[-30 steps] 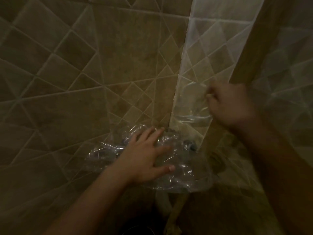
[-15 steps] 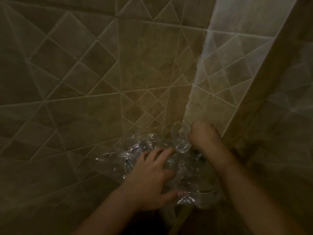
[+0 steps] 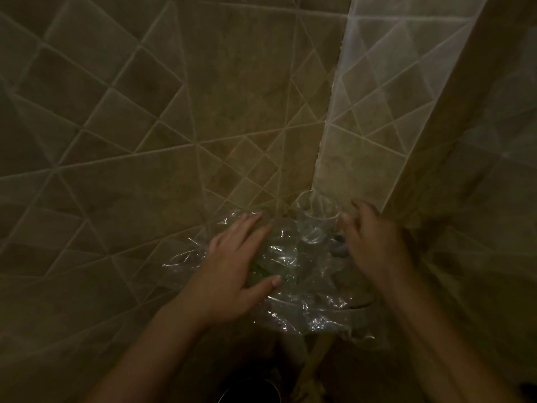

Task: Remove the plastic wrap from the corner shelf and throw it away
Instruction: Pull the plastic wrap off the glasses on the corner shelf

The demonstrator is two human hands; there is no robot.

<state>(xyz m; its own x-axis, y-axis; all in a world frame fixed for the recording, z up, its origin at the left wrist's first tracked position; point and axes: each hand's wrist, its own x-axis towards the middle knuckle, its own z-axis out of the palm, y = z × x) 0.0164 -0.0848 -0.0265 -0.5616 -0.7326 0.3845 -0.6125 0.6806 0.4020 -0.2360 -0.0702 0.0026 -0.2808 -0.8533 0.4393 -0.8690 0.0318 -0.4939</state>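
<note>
Crumpled clear plastic wrap (image 3: 293, 257) covers the corner shelf (image 3: 361, 305), whose curved front edge shows through it at the lower right. The shelf sits where two tiled walls meet, in dim light. My left hand (image 3: 232, 263) lies flat on the wrap's left part, fingers spread. My right hand (image 3: 374, 242) is at the wrap's right side by the wall corner, fingers apart and holding nothing. A looped fold of wrap (image 3: 316, 219) stands up between my hands.
Beige diamond-pattern tiled walls (image 3: 174, 126) close in on the left and right. A paler tiled strip (image 3: 374, 91) runs up from the corner. A dark round container rim (image 3: 250, 388) shows below the shelf at the frame's bottom.
My right hand came down from the strip of wrap on the wall to the shelf and opened. My left hand stayed flat on the wrap.
</note>
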